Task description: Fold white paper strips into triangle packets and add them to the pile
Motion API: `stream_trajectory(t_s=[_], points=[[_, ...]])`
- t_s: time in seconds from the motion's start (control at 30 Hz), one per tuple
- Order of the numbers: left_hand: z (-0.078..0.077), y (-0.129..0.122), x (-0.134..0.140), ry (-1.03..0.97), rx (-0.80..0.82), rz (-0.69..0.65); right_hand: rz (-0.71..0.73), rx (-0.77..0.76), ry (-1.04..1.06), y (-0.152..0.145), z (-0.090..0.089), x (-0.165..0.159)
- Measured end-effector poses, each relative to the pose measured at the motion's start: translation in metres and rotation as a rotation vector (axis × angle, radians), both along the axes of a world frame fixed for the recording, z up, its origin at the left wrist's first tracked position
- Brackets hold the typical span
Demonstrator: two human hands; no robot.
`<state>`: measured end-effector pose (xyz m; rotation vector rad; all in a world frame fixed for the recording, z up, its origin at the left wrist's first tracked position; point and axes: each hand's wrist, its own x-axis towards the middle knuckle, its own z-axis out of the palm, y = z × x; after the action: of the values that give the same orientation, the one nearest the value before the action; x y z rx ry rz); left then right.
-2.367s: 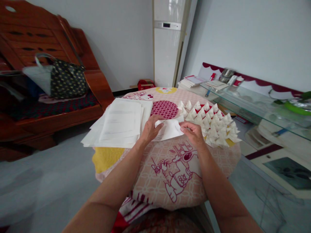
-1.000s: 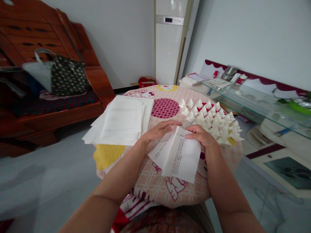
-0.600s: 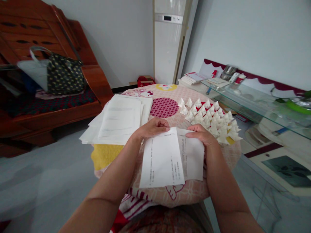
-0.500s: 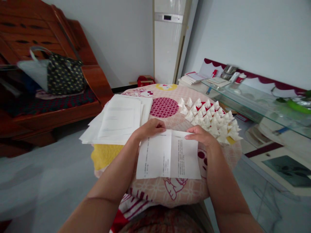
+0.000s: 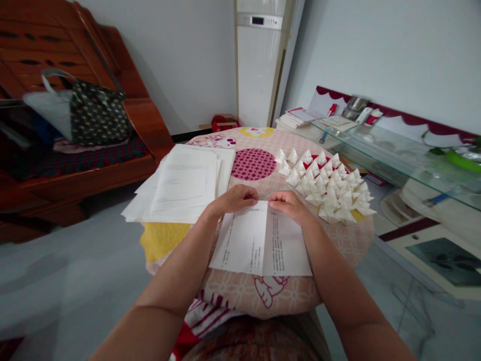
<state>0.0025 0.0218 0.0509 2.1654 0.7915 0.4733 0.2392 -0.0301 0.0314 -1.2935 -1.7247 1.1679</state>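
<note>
A printed sheet of paper (image 5: 259, 245) with a crease down its middle lies near the front of the cloth-covered table (image 5: 293, 296). My left hand (image 5: 240, 198) pinches the sheet's far edge just left of the crease. Just across the crease, my right hand (image 5: 287, 203) has its thumb and fingers closed on the same edge. A stack of white paper (image 5: 184, 180) rests to the left, beyond my left forearm. To the right of my right hand stand many small folded paper shapes (image 5: 323, 180) with pointed tops, set close together in rows.
A wooden bench (image 5: 143, 115) with a dark patterned bag (image 5: 99, 113) is at the left. On the right is a glass-topped cabinet (image 5: 394, 155) holding papers and metal containers. A tall white air conditioner (image 5: 255, 70) stands behind the table.
My right hand has moved left along the sheet's far edge, close to the crease and my left hand. The left hand stays nearly in place.
</note>
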Motion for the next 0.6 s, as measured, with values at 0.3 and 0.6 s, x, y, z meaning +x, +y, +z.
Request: stream_trajectory(t_s=[0.3,0.6], points=[[-0.010,-0.006,0.014,-0.184,-0.144,-0.037,-0.011,-0.029,0.034,-0.004,0.007,-0.007],[-0.012,-0.006,0.020,-0.201,-0.117,-0.017,-0.021,-0.020,0.006,-0.002,0.003,-0.006]])
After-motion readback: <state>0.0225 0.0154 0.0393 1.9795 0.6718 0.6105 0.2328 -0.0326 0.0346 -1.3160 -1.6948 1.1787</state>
